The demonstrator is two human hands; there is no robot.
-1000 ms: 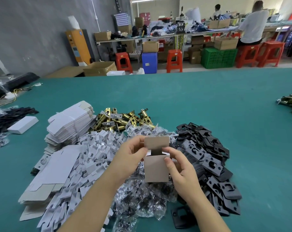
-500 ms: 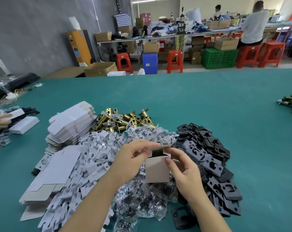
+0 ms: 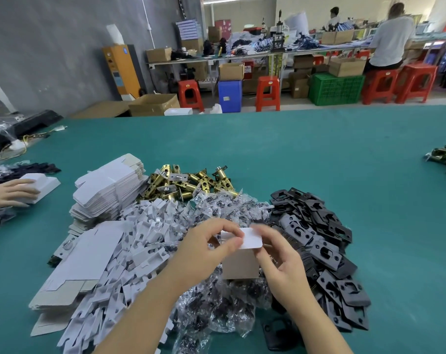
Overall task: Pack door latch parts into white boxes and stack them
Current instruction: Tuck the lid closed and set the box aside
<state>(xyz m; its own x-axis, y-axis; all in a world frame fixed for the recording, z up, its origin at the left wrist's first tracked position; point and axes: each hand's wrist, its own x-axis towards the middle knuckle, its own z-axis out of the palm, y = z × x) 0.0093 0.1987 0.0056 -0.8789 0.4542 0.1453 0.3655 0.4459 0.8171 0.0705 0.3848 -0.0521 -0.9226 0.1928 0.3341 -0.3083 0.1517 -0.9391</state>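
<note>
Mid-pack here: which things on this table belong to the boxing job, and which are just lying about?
Job: box in left hand and right hand; flat boxes; brass latches; black plates; bagged parts.
Lying about: yellow cable; red stools.

Three hands in view: two (image 3: 206, 249) (image 3: 280, 261) at centre, one (image 3: 10, 192) at left edge. Five red stools (image 3: 267, 93), one green crate (image 3: 335, 89), two people (image 3: 390, 39) at upper right.

Both hands, left hand (image 3: 206, 247) and right hand (image 3: 280, 259), pinch a small box (image 3: 241, 267).
</note>
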